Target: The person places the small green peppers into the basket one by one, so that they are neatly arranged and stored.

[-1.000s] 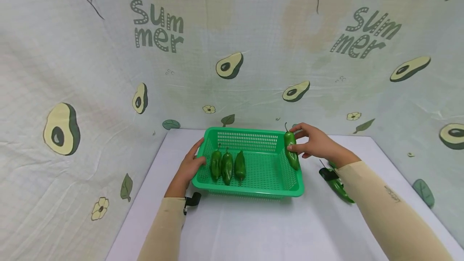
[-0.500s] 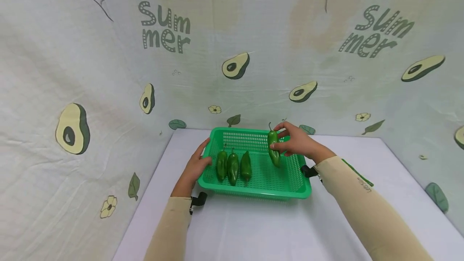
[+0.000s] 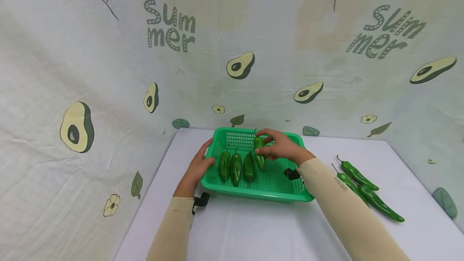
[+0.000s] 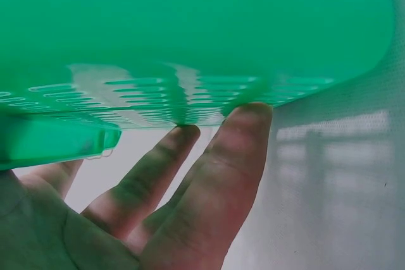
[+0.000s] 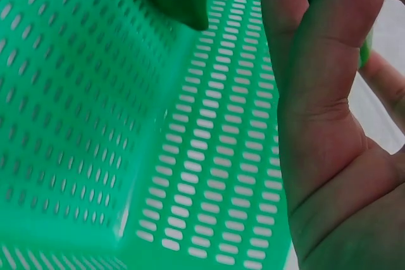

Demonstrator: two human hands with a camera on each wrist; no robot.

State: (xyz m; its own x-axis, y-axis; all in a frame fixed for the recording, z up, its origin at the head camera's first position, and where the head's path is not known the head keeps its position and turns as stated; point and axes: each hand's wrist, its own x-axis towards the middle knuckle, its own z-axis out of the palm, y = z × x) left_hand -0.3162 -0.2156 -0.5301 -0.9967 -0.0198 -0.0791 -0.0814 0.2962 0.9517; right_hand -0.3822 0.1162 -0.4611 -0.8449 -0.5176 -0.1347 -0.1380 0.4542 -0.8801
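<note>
One rectangular green plastic basket, perforated, stands on a white surface. Left hand: partly closed on the basket's left end, thumb over the rim, fingers against the outer wall. Right hand: thumb and fingers pinch one long glossy green pepper, stem up, slightly tilted, above the basket's interior; contact with the floor cannot be told. Three plump green peppers lie side by side in the basket's left half. Three slender green peppers lie close together on the surface, right of the basket.
</note>
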